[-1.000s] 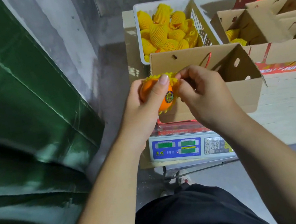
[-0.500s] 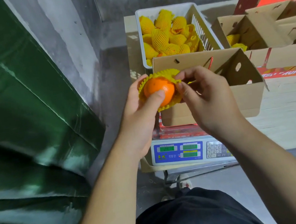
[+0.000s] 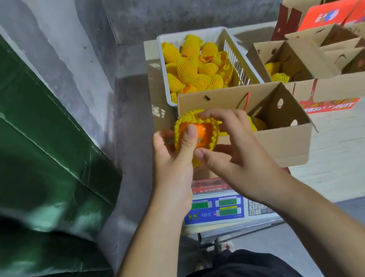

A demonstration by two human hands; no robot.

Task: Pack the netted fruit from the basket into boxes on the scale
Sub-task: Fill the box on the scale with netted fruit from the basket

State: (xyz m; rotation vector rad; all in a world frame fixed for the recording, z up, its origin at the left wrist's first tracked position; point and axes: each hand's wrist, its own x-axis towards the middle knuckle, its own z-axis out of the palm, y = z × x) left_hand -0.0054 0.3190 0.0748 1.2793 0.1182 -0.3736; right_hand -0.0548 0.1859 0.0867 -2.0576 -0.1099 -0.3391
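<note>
— What could go wrong here?

— The box on the scale sits behind my hands. The yellow net gapes open round the orange, so if I tug it crooked the fruit could slip out and miss the box.

— Where's the fruit in your grip?

— Cupped in my left hand, thumb pressed on its bare face. My right hand pinches the net's edge beside it.

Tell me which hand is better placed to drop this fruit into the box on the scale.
Left. The left hand already grips the fruit, thumb across it, right at the near wall of the box. The right hand only pinches the yellow net at its edge, so it would have to regrip first.
</note>
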